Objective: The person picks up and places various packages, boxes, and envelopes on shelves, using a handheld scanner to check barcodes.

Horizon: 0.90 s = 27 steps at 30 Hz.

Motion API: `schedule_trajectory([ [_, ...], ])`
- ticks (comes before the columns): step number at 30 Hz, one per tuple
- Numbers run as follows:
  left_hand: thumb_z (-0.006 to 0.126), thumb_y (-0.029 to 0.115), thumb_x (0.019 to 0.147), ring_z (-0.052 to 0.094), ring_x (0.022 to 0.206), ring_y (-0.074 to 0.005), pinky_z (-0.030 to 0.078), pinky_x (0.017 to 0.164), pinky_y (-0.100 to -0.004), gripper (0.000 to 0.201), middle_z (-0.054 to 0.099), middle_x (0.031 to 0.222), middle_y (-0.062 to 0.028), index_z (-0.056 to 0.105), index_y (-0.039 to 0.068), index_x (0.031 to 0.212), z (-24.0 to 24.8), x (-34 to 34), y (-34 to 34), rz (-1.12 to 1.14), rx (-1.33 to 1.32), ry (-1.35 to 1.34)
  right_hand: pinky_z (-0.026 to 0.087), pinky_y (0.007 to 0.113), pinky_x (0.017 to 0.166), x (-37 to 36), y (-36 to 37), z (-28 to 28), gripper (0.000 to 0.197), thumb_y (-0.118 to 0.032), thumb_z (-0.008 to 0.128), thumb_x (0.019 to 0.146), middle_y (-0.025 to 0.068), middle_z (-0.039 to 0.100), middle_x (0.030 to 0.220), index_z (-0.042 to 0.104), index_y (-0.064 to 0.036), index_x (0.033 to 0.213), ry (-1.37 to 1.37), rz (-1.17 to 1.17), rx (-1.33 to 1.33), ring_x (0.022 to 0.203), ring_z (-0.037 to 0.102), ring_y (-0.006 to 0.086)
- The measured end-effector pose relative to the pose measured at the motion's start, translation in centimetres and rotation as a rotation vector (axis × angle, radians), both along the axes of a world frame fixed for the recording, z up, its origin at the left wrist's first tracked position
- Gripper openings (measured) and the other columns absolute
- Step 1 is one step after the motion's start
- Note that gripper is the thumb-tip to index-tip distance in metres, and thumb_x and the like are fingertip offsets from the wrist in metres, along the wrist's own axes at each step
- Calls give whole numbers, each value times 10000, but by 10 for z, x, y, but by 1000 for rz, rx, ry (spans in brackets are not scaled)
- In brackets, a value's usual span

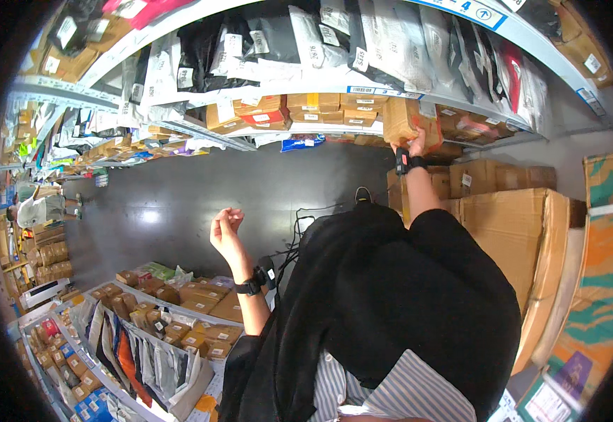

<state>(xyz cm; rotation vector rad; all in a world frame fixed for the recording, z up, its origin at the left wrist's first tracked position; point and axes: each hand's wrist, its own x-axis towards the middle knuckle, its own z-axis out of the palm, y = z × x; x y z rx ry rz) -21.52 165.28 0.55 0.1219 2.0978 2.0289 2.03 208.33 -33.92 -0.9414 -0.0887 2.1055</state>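
My right hand reaches out to the shelf and grips the near lower edge of a brown cardboard box. The box sits at the front of the lower shelf, under a row of bagged parcels, and it has a pale label on one side. Away from the shelves, my left hand is raised over the dark floor. Its fingers are loosely curled together, with nothing visible in them. Each wrist wears a black strap with a small device.
Grey and black bagged parcels line the shelf ahead. Large cartons stand close on my right. Behind me on the left is a shelf with small boxes. A black cable hangs beside me. Another person stands far left.
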Motion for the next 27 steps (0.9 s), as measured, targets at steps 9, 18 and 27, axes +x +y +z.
schedule_trajectory([
  [9,545,232,908,624,819,-151,484,711,-253,259,656,944,-69,617,19,1037,-50,-76,-85,-189,-218,-185,484,457,886,2,-203,59,618,-500,481,807,127,546,1225,478,-82,1263,-61,219,-59,1101,552,288],
  [18,550,366,908,621,853,-179,480,728,-279,456,659,1003,-113,604,-19,1145,-82,-60,-29,-604,-227,-168,489,417,859,-108,-307,206,548,-459,563,791,50,621,1142,534,-123,1223,-96,351,-109,1021,603,240],
  [27,692,397,811,457,1225,-294,473,921,-384,967,376,1392,-203,58,38,1448,-85,-60,124,-771,-38,-385,511,395,800,-205,-232,198,617,-470,634,738,73,581,1155,486,-140,1237,-273,335,-12,1032,579,220],
])
